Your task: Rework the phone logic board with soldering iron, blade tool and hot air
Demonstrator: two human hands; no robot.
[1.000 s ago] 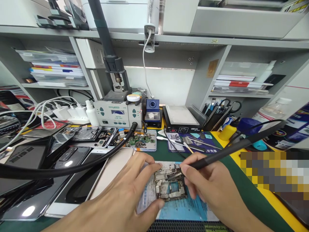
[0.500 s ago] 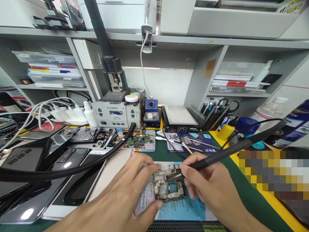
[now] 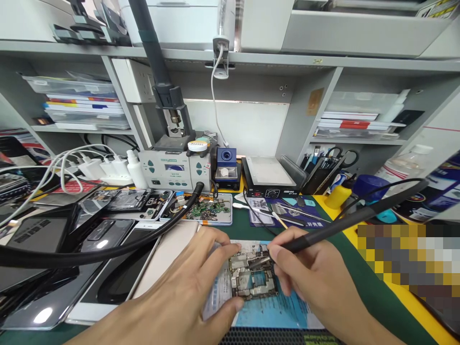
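Note:
A small phone circuit board (image 3: 253, 278) with metal shields lies on a blue and white pad (image 3: 273, 311) near the table's front. My left hand (image 3: 187, 292) pins the board by its left edge, fingertip above and thumb below. My right hand (image 3: 316, 278) grips a thin black soldering iron (image 3: 345, 223) like a pen. Its metal tip touches the board's upper middle. The iron's cable runs up and off to the right.
A soldering station (image 3: 172, 167), a small blue box (image 3: 227, 167) and a black hot plate (image 3: 269, 177) stand at the back. Opened phones and a tray of parts (image 3: 204, 211) lie to the left. A thick black hose (image 3: 118, 244) crosses the left side. Tools lie on a mat (image 3: 283, 213).
Both hands and the iron's tip stay on the board; only the view shifts slightly.

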